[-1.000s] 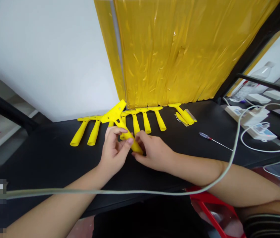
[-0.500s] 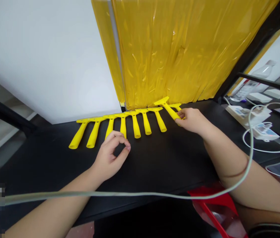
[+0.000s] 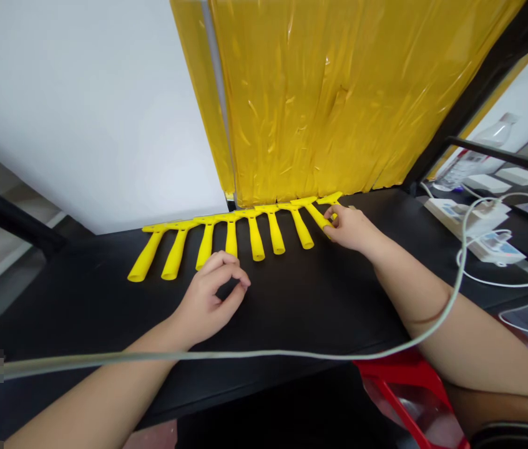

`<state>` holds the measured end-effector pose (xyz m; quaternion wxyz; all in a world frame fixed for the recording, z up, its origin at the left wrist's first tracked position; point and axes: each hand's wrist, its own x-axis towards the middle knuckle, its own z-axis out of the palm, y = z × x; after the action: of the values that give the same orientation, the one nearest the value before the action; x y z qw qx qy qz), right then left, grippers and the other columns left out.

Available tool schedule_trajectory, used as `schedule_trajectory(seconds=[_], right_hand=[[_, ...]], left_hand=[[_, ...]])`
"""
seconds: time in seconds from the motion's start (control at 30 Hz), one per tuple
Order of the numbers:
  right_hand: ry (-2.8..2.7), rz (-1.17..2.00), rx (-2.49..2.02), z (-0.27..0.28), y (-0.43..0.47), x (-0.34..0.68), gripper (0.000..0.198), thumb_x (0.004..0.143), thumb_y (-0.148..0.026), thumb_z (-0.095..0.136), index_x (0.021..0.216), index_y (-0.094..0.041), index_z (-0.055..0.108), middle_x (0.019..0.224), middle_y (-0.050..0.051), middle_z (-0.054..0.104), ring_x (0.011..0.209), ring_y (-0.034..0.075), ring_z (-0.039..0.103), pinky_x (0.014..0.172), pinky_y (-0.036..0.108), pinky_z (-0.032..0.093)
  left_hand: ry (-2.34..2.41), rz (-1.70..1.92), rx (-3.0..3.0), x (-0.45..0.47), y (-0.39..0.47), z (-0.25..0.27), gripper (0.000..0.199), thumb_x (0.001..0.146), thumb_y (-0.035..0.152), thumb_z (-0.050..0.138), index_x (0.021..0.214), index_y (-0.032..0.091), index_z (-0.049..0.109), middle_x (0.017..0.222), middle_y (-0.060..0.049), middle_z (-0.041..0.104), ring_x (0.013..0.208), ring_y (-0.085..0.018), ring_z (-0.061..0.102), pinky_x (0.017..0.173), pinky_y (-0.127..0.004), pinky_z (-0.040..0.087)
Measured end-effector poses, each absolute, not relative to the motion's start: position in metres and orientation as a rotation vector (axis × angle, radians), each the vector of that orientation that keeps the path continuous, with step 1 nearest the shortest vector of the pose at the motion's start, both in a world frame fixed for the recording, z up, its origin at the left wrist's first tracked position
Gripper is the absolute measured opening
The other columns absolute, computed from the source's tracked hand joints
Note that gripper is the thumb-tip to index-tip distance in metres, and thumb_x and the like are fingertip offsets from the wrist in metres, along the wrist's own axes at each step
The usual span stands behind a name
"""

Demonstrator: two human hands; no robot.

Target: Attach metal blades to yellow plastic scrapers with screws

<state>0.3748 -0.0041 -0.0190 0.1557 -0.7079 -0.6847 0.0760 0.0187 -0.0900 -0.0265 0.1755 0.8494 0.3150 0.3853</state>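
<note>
Head view, and from my distant seat I see two bare hands over a black shelf (image 3: 81, 305). My right hand (image 3: 352, 228) grasps one yellow handle (image 3: 316, 214), its lower end pinched between thumb and fingers. That piece slants down from its crosspiece, which lines up with the others near the foot of the yellow-wrapped panel (image 3: 292, 93); I cannot tell whether its lower end rests on the shelf. Just to its right I make out the last yellow handle (image 3: 331, 199), partly covered by those same fingers. On the other side, seven yellow handles (image 3: 231, 236) lie in a row, crosspieces toward the back, tubular grips pointing at me.

My left hand (image 3: 212, 298) is released, its fingers curled and the thumb tip brought close to them. It sits in front of the third and fourth pieces from the left, hiding part of the fourth's lower end; contact there I cannot judge. A pale cable (image 3: 264, 353) sweeps across both forearms, and near my right one I have a red-framed object (image 3: 407, 381) below the shelf edge
</note>
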Motion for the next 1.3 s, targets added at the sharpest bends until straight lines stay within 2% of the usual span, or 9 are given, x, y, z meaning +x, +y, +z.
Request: schedule_trajectory(seconds=[0.13,0.27,0.4,0.67,0.87,1.0,1.17,1.3], right_hand=[[-1.973,0.273,-2.009,-0.019,-0.007,0.372,0.026,0.09,-0.026,0.064,0.115,-0.021,0.066,0.087,0.006,0.078,0.094,0.028,0.073,0.086,0.037,0.05],[-1.996,0.254,-2.033,-0.023,-0.004,0.374,0.027,0.09,-0.026,0.064,0.116,-0.02,0.065,0.092,0.009,0.079,0.102,0.03,0.072,0.091,0.039,0.051],[-1.998,0.262,-2.104,-0.025,-0.001,0.375,0.032,0.089,-0.026,0.065,0.12,-0.018,0.066,0.095,0.011,0.079,0.101,0.03,0.073,0.091,0.039,0.052],[-2.033,0.061,-2.234,-0.023,-0.004,0.374,0.029,0.09,-0.033,0.068,0.115,-0.02,0.072,0.107,0.015,0.079,0.112,0.036,0.071,0.093,0.043,0.054],[-1.955,-0.048,-2.218,-0.021,0.0,0.391,0.033,0.092,-0.045,0.066,0.113,-0.021,0.076,0.109,0.015,0.078,0.102,0.034,0.074,0.089,0.044,0.057],[-1.887,-0.149,-2.236,-0.021,0.01,0.418,0.036,0.092,-0.04,0.065,0.12,-0.02,0.076,0.116,0.014,0.078,0.106,0.032,0.073,0.093,0.041,0.056],[-1.841,0.027,-2.363,-0.027,0.022,0.44,0.037,0.086,-0.033,0.069,0.121,-0.025,0.077,0.118,0.008,0.079,0.106,0.03,0.074,0.091,0.039,0.056],[-1.832,0.057,-2.383,-0.031,0.026,0.444,0.035,0.082,-0.026,0.071,0.117,-0.026,0.078,0.118,0.008,0.079,0.105,0.029,0.074,0.091,0.038,0.056]], left_hand=[[0.889,1.083,2.414,0.019,-0.09,-0.026,0.017,0.097,0.006,0.062,0.096,0.022,0.067,0.101,-0.003,0.058,0.093,-0.016,0.063,0.086,-0.031,0.051],[0.889,1.083,2.425,0.019,-0.089,-0.027,0.018,0.096,0.005,0.062,0.096,0.022,0.068,0.101,-0.003,0.058,0.094,-0.016,0.063,0.086,-0.031,0.051],[0.884,1.073,2.439,0.02,-0.09,-0.026,0.018,0.096,0.005,0.061,0.095,0.022,0.068,0.102,-0.002,0.059,0.096,-0.016,0.063,0.087,-0.031,0.051],[0.869,1.047,2.445,0.02,-0.091,-0.025,0.018,0.096,0.005,0.061,0.095,0.022,0.068,0.1,-0.003,0.06,0.097,-0.017,0.063,0.089,-0.032,0.052],[0.863,1.036,2.453,0.02,-0.091,-0.024,0.018,0.096,0.005,0.061,0.096,0.022,0.069,0.101,-0.003,0.06,0.097,-0.017,0.063,0.087,-0.031,0.052],[0.855,1.024,2.454,0.02,-0.091,-0.023,0.018,0.096,0.006,0.061,0.095,0.022,0.068,0.101,-0.003,0.06,0.097,-0.017,0.063,0.087,-0.031,0.052],[0.844,1.016,2.456,0.019,-0.091,-0.024,0.018,0.096,0.005,0.06,0.096,0.022,0.068,0.1,-0.003,0.06,0.096,-0.017,0.063,0.086,-0.031,0.052],[0.84,0.997,2.457,0.018,-0.09,-0.025,0.019,0.096,0.005,0.061,0.096,0.022,0.068,0.1,-0.003,0.06,0.096,-0.017,0.063,0.086,-0.031,0.052]])
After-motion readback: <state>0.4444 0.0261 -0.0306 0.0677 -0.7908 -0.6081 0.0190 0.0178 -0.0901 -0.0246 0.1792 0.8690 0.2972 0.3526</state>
